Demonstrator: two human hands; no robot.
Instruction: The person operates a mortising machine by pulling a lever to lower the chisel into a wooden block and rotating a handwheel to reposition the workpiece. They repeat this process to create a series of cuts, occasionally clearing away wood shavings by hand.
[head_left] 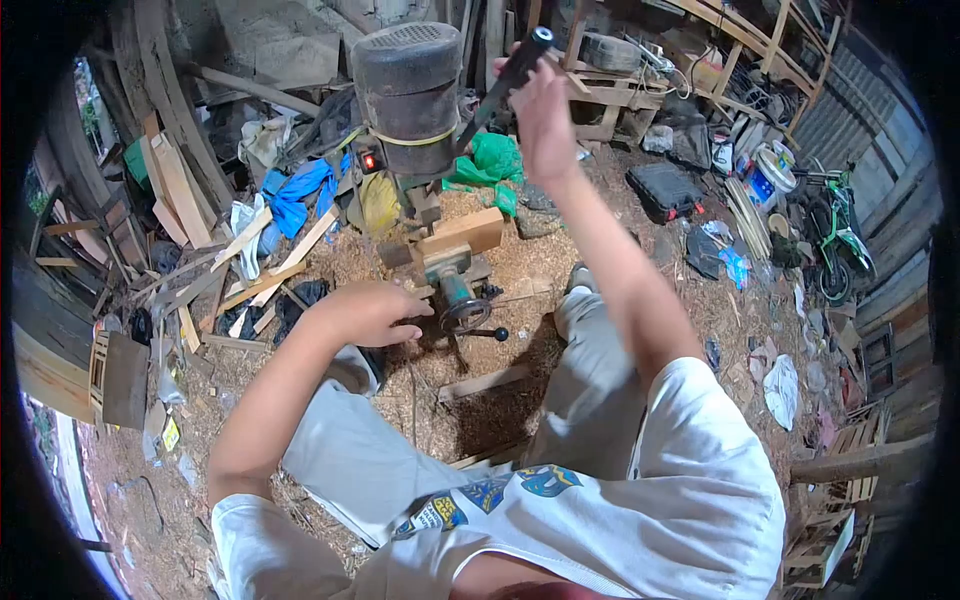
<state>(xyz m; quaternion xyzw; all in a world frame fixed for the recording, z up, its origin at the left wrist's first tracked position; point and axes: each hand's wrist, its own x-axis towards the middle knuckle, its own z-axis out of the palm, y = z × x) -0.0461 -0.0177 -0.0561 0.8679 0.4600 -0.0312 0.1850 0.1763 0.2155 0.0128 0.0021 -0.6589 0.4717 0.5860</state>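
Observation:
My right hand (546, 120) is raised at the top of the view, its fingers wrapped around the black grip of a long lever (522, 60). The lever slants down toward a dark machine head (408, 95) with a vented top and a yellow band. Below the head, a block of wood (462, 232) sits in a green vise (455, 290) with a round handwheel (467, 316) and a black knob. My left hand (372, 313) hovers left of the handwheel, palm down, thumb and fingers apart, fingertips close to the vise.
Wood shavings cover the floor (400, 400). Offcuts and boards (180, 190) lie at the left, near a blue cloth (300, 190). Behind the machine is green plastic (492, 160). At the right are a black case (665, 190), a white bucket (770, 178) and a small green motorbike (840, 240).

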